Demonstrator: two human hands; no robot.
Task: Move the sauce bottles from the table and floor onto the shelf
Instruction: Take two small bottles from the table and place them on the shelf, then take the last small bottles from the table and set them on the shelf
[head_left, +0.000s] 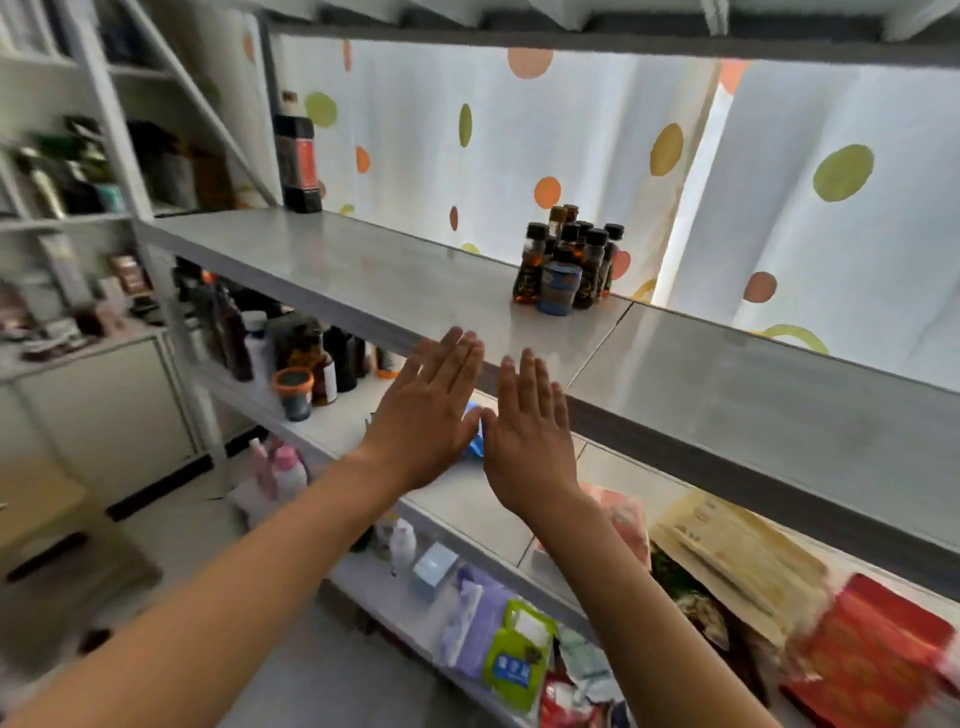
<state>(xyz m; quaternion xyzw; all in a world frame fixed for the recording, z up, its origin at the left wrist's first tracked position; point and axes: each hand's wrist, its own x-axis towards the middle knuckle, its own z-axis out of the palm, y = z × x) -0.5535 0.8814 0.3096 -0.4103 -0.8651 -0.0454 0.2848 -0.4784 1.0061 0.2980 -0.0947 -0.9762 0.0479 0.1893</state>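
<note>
The fingers (457, 358) of the left hand (423, 421) are straight and together, palm turned away, holding nothing; the fingers (524, 379) of the right hand (524, 441) beside it are likewise flat and empty. Both hands are raised side by side just in front of the edge of the grey shelf (363, 270), thumbs nearly touching, apart from every bottle.

With nothing in either hand, this looks like a pause between trips: one lot is set down and the next is not yet fetched. The next move probably calls for turning away from the shelf and going down to the worktop or the floor for more bottles; neither those bottles nor the worktop can be made out here, so how many are left I cannot tell.

From the left: blurred side racks (67, 171) hold dark containers. A tall dark bottle with a red label (297, 156) stands upright at the shelf's far left end. On the level below sit dark bottles (322, 358) and an orange-rimmed jar (294, 392); pink bottles (283, 467) stand lower down, near the floor. Further right, the cluster of small sauce bottles (571, 260) stands upright near the shelf's back edge, a blue-labelled jar (558, 286) at its front. Between the tall bottle and the cluster the shelf is bare, so room is no obstacle. Packets (519, 654) and a red box (872, 654) crowd the lower levels at right. A spotted curtain (779, 182) hangs behind.
</note>
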